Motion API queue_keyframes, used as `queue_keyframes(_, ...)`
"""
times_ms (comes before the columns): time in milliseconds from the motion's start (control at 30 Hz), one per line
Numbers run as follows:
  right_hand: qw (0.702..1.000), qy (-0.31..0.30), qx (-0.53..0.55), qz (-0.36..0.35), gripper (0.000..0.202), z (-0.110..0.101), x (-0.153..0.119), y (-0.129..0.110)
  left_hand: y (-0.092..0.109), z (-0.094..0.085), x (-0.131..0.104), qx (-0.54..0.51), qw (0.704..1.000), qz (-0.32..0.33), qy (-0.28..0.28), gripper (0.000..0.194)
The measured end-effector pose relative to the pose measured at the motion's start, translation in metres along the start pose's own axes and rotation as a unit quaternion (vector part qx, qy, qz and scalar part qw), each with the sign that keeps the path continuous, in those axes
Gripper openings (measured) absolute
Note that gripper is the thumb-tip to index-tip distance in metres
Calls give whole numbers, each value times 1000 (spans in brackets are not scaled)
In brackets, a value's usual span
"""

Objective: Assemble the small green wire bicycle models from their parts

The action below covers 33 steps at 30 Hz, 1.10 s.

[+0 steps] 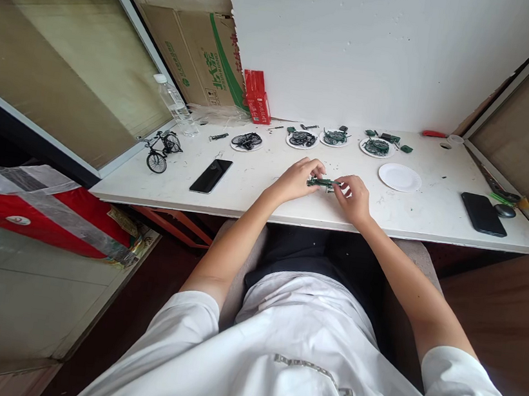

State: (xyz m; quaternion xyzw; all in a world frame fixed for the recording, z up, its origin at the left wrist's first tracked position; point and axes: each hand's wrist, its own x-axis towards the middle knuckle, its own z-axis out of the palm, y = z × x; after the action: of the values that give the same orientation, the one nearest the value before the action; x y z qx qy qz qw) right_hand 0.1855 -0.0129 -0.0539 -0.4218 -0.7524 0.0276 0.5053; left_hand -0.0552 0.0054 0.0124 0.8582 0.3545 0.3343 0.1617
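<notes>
Between my two hands is a small dark green model part (324,182), long and thin, just over the white table (263,206). My left hand (299,178) is closed on its left end, thumb and fingers pinching. At the right end, my right hand (353,198) pinches it with the fingertips. The fingers hide parts of the piece, so its exact kind cannot be made out. Past my hands lie paper plates of model pieces: a plate with black wheels (247,141), another with dark parts (302,139), and plates with green parts (334,137) and green wheels (377,147).
An assembled black model bicycle (158,150) stands at left, near a phone (211,176) and a plastic bottle (174,105). A bare paper plate (400,177) lies right of my hands. Farther right are another phone (483,214), a mouse (504,211) and a red-handled tool (433,134).
</notes>
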Motion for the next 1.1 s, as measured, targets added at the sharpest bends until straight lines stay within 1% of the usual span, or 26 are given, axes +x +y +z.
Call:
queue_keyframes(167, 999, -17, 12, 31, 45, 3, -1, 3, 0, 1, 0, -8, 1000, -3, -2, 45)
queue_keyframes(300, 999, -24, 7, 40, 53, 5, -1, 5, -1, 2, 0, -7, 1000, 6, 1, 48)
queue_keyframes(633, 999, -8, -6, 50, 58, 4, -1, 3, 0, 1, 0, -4, 1000, -3, -4, 49)
queue_keyframes(867, 998, -9, -17, 54, 55, 3, -1, 3, 1, 0, -1, -7, 1000, 1, 1, 48)
queue_keyframes(1100, 999, 9, -24, 37, 35, 5, -1, 5, 1, 2, 0, -13, 1000, -2, 10, 39)
